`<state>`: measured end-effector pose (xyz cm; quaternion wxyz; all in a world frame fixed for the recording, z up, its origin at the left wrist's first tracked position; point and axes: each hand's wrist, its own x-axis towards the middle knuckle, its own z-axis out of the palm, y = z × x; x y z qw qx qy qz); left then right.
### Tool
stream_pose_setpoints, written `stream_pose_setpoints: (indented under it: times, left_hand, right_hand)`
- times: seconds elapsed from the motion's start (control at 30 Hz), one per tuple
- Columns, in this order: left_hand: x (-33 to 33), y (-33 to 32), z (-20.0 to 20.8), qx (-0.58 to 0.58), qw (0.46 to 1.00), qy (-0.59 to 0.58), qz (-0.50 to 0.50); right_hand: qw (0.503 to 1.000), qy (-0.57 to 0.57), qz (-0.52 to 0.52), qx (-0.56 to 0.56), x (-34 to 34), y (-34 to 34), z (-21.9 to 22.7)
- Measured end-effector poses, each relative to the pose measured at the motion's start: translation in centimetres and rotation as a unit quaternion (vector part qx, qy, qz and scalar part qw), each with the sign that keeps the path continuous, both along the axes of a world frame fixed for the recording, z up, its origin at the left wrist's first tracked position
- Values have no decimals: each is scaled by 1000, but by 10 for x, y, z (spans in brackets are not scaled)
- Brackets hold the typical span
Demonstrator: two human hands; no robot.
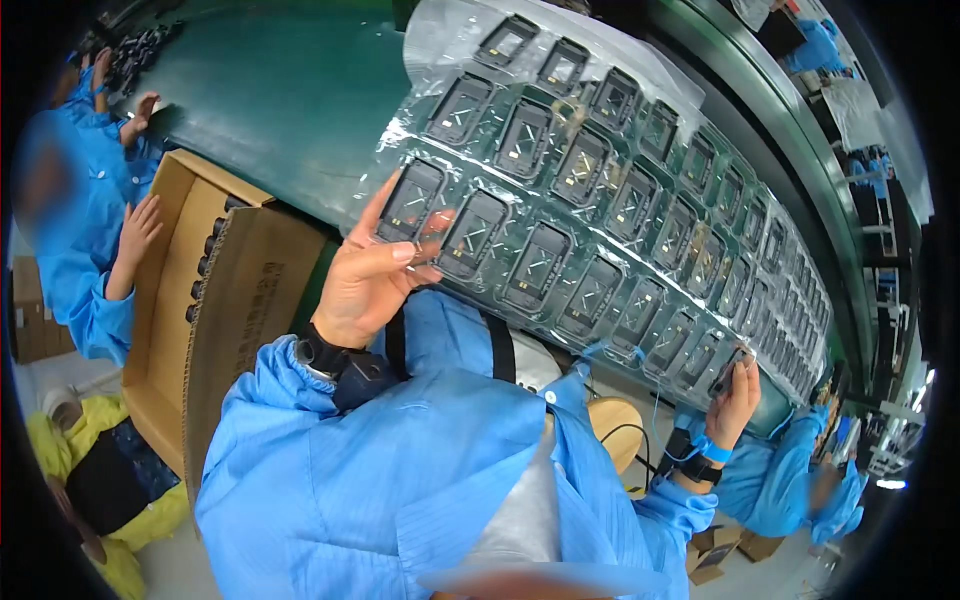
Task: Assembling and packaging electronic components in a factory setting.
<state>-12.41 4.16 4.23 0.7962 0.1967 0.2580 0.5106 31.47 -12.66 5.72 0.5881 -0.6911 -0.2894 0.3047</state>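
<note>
A clear plastic blister tray [622, 243] lies across the green work surface in front of me. Black rectangular plastic frames [538, 268] sit in rows in its pockets. My left hand [362, 275] is closed on the tray's near left corner, thumb on top beside a corner frame [412, 200]. At the near right corner my right hand [735, 403] pinches the tray's edge, next to another frame; its fingertips are partly hidden. More trays or layers with similar frames show at the far right.
An open cardboard box [240, 300] with dark parts inside stands on my left. Beyond it a co-worker in blue [95, 220] has a hand by the box. Black parts [140, 50] lie on the green surface [285, 85] at far left. A rail [770, 95] runs behind the tray.
</note>
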Motion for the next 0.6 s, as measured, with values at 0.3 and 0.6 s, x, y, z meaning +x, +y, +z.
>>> stream_pose_setpoints:
  times: [0.3, 0.6]
  left_hand:
    - [-1, 1, -8, 17, 1000, 0, -12]
    - [-1, 2, -13, 26, 999, -16, -15]
  right_hand:
    - [1000, -10, -17, 10, -2, -2, -7]
    - [999, 16, -40, 15, -10, 6, -9]
